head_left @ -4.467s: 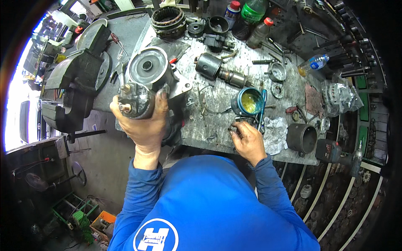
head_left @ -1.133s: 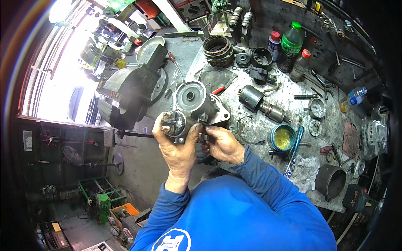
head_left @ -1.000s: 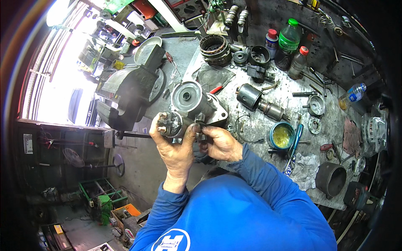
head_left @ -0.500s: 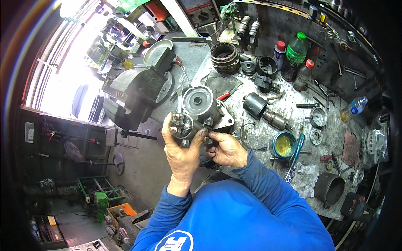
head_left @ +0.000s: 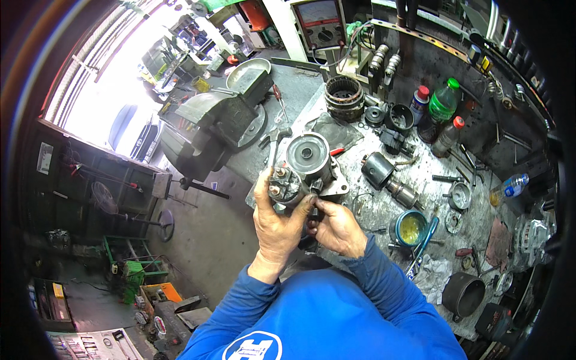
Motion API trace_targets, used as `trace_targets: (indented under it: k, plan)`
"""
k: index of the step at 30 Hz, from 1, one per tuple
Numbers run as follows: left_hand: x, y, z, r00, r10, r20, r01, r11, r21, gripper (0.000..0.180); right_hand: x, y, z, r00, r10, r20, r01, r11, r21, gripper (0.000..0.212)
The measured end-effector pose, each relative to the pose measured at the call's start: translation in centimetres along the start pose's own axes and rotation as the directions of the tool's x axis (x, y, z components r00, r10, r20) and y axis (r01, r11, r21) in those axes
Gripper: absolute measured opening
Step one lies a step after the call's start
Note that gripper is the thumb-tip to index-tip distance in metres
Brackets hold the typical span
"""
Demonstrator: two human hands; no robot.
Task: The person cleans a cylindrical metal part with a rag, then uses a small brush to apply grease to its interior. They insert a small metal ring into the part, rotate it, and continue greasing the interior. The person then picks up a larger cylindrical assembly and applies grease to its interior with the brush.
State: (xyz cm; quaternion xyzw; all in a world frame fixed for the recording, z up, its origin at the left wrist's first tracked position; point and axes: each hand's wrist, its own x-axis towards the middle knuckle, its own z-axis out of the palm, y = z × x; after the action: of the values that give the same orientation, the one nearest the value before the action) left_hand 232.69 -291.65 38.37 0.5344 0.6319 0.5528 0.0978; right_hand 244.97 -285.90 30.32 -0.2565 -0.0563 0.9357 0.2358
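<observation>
A starter motor stands at the bench's near edge, its round grey housing [head_left: 308, 155] end-up. Beside it on the left is its smaller cylindrical solenoid [head_left: 294, 187] with copper-coloured terminal studs. My left hand [head_left: 275, 227] is wrapped round the solenoid, index finger along its far-left side and thumb at its near right. My right hand [head_left: 341, 229] is closed in a pinch low between solenoid and flange, next to my left thumb. What its fingertips hold is hidden. A hammer [head_left: 275, 144] lies just beyond the solenoid.
Left stands a big bench vise [head_left: 213, 120]. On the bench [head_left: 375, 201] to the right are an armature [head_left: 405, 195], a bowl of yellowish grease [head_left: 411, 228], a black cylindrical housing [head_left: 463, 295] and a stator ring [head_left: 344, 96]. Several bottles, including a green one [head_left: 444, 102], stand at the back.
The whole view has shifted, so the bench and hands sit further right and lower. Both hands keep their places on the starter motor. The hammer shows more plainly now.
</observation>
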Motion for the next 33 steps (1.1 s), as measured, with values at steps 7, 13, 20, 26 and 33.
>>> trace_targets:
  k: [7,13,20,26,33]
  plan:
    - [0.0,-0.3,0.0,0.999,-0.023,-0.023,0.023,1.0,0.013,0.085,0.5,0.7,0.0,1.0,-0.013,-0.013,0.014,0.999,0.029,0.025]
    - [0.2,-0.3,-0.2,0.998,0.055,-0.008,-0.054,0.993,0.104,0.084,0.5,0.5,-0.4,0.999,-0.038,-0.033,0.037,0.999,-0.029,0.024]
    - [0.3,-0.5,0.0,0.996,0.083,-0.026,-0.08,0.994,0.071,0.084,0.0,0.2,-0.4,1.0,0.012,0.025,-0.012,1.0,0.003,0.023]
    - [0.1,-0.6,0.1,1.0,0.005,-0.029,-0.006,1.0,-0.009,0.084,0.5,0.3,-0.8,0.998,-0.033,0.055,0.036,0.998,-0.056,0.023]
    - [0.2,-0.3,0.2,0.999,0.041,-0.025,-0.041,0.999,-0.002,0.085,0.8,0.6,-0.1,0.999,-0.035,0.006,0.035,0.999,0.008,0.026]
